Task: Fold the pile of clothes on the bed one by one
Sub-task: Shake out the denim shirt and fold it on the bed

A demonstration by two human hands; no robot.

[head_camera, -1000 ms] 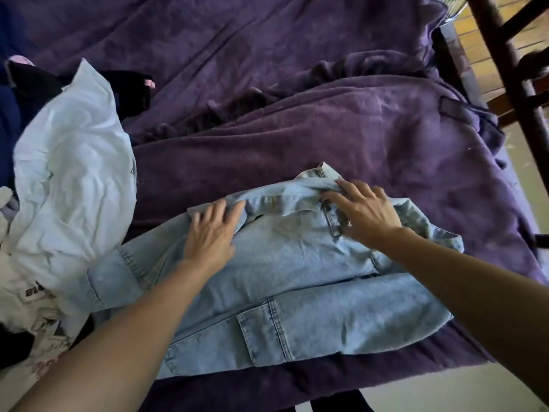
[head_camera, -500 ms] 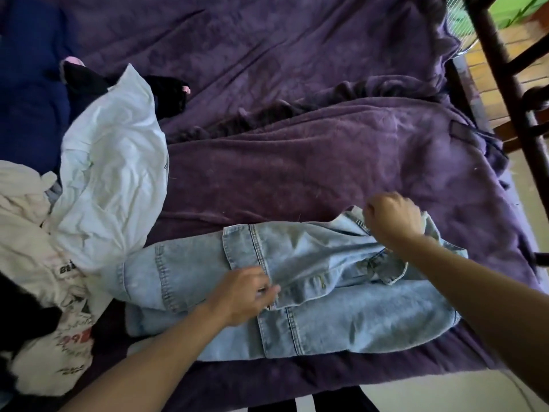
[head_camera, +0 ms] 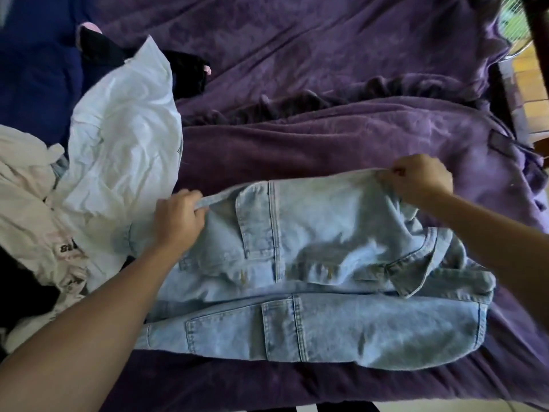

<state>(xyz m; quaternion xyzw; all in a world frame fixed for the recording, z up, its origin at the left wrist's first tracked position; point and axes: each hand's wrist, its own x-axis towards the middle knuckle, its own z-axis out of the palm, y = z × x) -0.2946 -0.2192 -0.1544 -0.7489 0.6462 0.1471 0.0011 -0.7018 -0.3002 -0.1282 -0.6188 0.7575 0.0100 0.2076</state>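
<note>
Denim jacket (head_camera: 312, 278) is lying on the bed (head_camera: 326, 138) between both hands; the left hand (head_camera: 178, 221) and right hand (head_camera: 419, 178) are each pinching its far edge. Thick, heavy cloth probably needs gripping at seams; unfolded pile (head_camera: 98, 162) is sitting beyond the left hand.

- Purple blanket (head_camera: 341, 138): plush, deep violet, covers the bed from the near edge to the far edge. Heavily wrinkled; one raised dark fold runs left to right across the middle.
- Dark navy fabric (head_camera: 35, 69): far left corner, lying flat beside the purple blanket. Cannot tell what it is.
- Dark wooden post (head_camera: 534, 34): far right corner, upright, just beyond the blanket's edge.
- Tiled floor (head_camera: 531, 81): orange-tan squares, visible at the right past the bed.
- Pale floor strip (head_camera: 416, 407): near edge, below the blanket's hem.
- White mesh object (head_camera: 512, 16): far right, partly cut off; identity unclear.
</note>
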